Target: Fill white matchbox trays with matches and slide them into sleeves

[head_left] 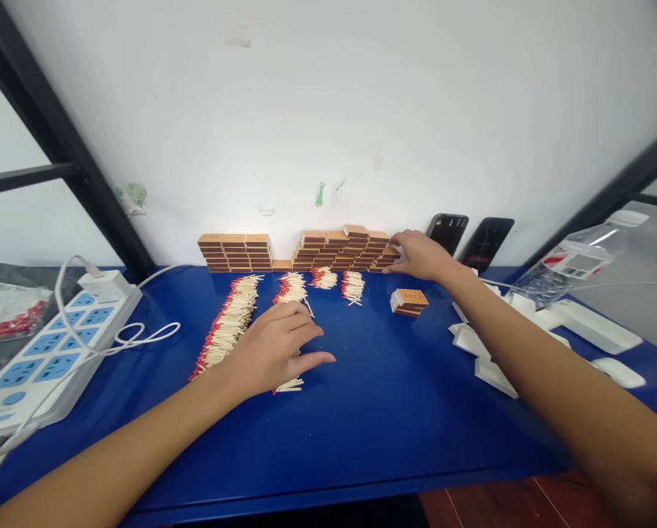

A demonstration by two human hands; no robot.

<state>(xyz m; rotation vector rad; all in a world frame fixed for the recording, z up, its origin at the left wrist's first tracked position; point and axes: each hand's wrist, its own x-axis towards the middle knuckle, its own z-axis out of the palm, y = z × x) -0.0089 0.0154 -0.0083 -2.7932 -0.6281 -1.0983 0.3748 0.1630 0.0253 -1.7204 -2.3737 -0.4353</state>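
Observation:
My left hand (276, 348) rests palm down on a row of red-tipped matches (226, 326) on the blue table (372, 418), its fingers loosely spread over a small bunch of them. My right hand (419, 254) reaches to the back wall and pinches a matchbox at the right end of the stacked matchboxes (339, 253). A second stack of matchboxes (235, 253) stands further left. Smaller heaps of matches (323, 282) lie before the stacks. Two or three loose matchboxes (409, 301) sit just below my right hand.
A white and blue power strip (53, 345) with cables lies at the left. Two dark phones (468, 238) lean on the wall at the right. White plastic pieces (548, 330) and a clear bottle (570, 268) lie at the right edge.

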